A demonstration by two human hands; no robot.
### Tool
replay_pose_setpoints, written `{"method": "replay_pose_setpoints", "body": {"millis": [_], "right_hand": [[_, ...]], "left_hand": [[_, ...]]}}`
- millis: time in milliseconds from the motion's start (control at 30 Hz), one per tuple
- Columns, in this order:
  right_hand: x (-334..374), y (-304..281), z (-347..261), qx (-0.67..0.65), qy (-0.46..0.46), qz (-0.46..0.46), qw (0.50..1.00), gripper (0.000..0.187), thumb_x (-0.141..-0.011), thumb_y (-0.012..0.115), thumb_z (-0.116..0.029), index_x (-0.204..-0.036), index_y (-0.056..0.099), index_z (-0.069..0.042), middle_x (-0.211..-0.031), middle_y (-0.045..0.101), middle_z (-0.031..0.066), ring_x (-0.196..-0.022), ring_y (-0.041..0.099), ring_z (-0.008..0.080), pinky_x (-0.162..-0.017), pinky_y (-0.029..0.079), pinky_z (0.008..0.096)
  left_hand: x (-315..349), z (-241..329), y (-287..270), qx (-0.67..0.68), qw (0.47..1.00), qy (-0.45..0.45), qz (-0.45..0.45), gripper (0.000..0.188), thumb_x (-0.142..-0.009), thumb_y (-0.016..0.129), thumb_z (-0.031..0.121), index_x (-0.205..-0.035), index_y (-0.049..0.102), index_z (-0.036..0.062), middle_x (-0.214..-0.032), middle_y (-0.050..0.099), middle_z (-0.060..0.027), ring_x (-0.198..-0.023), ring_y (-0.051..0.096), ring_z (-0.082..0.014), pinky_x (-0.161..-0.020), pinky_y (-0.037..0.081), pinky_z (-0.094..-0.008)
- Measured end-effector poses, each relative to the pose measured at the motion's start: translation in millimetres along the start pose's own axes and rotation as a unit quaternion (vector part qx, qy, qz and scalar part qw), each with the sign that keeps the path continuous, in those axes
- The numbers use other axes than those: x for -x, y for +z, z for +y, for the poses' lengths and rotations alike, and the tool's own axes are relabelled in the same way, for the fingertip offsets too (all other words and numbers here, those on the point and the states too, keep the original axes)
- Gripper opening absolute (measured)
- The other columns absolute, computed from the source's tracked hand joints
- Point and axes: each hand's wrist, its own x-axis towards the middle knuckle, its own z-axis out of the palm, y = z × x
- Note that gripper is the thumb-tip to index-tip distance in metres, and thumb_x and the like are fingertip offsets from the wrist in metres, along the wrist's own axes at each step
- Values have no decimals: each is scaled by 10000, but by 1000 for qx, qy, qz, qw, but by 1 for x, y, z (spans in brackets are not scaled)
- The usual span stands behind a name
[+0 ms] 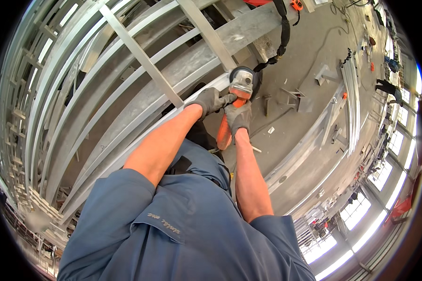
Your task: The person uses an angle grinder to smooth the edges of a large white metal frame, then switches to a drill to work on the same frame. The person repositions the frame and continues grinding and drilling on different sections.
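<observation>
Both of my hands wear dark grey work gloves and hold an orange angle grinder [239,102] with a silver head. My right hand [239,117] wraps round its body. My left hand [212,101] is closed at the side of the tool, just below the head; the exact part it grips is hidden by the fingers. A dark round disc [256,84] shows at the right of the head, partly covered by it. The head is at the edge of a welded metal frame [147,70] made of long rails and crossbars. Whether the disc touches the metal, I cannot tell.
A thick black-wrapped cable [285,30] hangs near the grinder. An orange tape measure [297,5] lies at the top. Metal offcuts [297,98] lie on the floor at right, near a bundle of long bars [351,100]. A person [390,90] stands far right.
</observation>
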Motion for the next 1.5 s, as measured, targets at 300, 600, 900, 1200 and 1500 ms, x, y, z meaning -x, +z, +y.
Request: {"method": "replay_pose_setpoints", "body": {"millis": [300, 600, 900, 1200, 1500], "right_hand": [[-2, 13, 23, -57, -29, 16, 998, 505, -763, 763, -286, -1151, 637, 11, -992, 733, 189, -911, 724, 332, -812, 559, 435], [14, -8, 25, -128, 2, -72, 989, 591, -788, 737, -277, -1296, 581, -17, -1127, 711, 222, -1039, 707, 366, -885, 556, 448], [20, -2, 32, -177, -5, -196, 964, 499, -816, 710, -238, -1237, 599, 6, -1029, 723, 213, -983, 722, 347, -851, 564, 428], [3, -4, 28, -155, 11, -185, 970, 529, -812, 730, -312, -1226, 609, -6, -1070, 725, 229, -1047, 708, 396, -908, 553, 448], [-3, -9, 26, -168, 0, -199, 966, 527, -831, 735, -350, -1215, 617, -9, -1092, 724, 223, -1031, 705, 387, -907, 549, 445]], "left_hand": [[4, 2, -7, -40, 999, -3, 1, 660, -886, 708, 605, -731, 700, -37, -613, 592, -114, -577, 573, -234, -597, 463, -416], [17, 4, 10, -129, 991, 28, 13, 763, -890, 607, 728, -803, 753, -15, -733, 693, -208, -705, 675, -346, -721, 502, -477], [61, 6, 16, -131, 990, -2, 54, 742, -1004, 480, 657, -899, 730, -33, -763, 682, -228, -726, 653, -343, -733, 488, -471], [44, 21, 13, -204, 978, -6, 46, 750, -1022, 451, 644, -917, 726, -46, -803, 697, -271, -822, 695, -446, -784, 502, -489], [34, 24, 11, -226, 973, -40, 24, 784, -1025, 441, 673, -868, 694, -53, -707, 668, -200, -702, 686, -331, -701, 504, -458]]}}
